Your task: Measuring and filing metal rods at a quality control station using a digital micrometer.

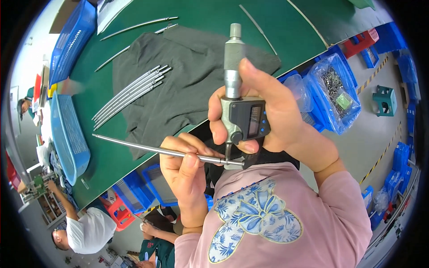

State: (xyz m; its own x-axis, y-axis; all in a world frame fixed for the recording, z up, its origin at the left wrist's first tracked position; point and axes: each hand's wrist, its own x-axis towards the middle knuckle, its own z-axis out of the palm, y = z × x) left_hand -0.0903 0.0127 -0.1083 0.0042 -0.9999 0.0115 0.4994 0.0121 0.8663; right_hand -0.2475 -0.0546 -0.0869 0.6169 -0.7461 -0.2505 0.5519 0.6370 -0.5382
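Note:
My right hand (272, 107) is wrapped round a digital micrometer (235, 118), its thumb up against the grey thimble. Between the fingers of my left hand (183, 167) is a slim metal rod (138, 147), its far end pointing left over the table. The rod's stepped near end lies in the jaws of the micrometer, by the spindle. Whether the jaws press on it I cannot tell. Ahead, several similar metal rods (129, 96) lie side by side on a dark grey cloth (192, 58).
More rods (138, 27) and a thin strip (258, 29) lie on the green table (210, 13). Blue baskets (70, 138) line its left edge. At the right stands a blue bin (333, 89) with bagged metal parts. Beyond are a green stool (385, 101) and people at the lower left.

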